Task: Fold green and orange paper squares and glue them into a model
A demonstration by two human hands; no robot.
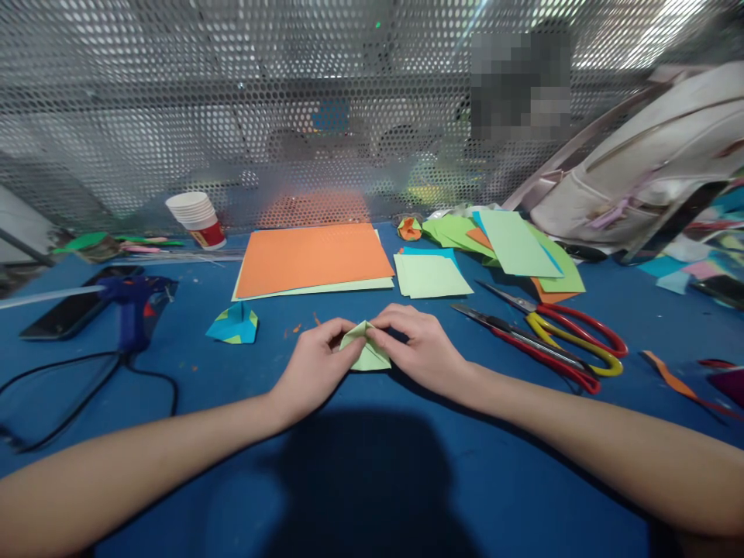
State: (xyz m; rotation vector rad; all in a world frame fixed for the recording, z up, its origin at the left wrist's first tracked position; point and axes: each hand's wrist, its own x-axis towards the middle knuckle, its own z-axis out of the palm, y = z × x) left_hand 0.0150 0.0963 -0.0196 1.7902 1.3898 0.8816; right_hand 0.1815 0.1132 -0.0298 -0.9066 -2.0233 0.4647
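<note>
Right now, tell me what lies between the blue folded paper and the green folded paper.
In the head view: small orange scraps, then the left hand.

A small piece of folded, pale green paper [373, 358] is held from both sides near the middle of the view, its pointed top facing away from the person, its broader edge nearer. Creases show below the point; both sides are partly covered.
</note>
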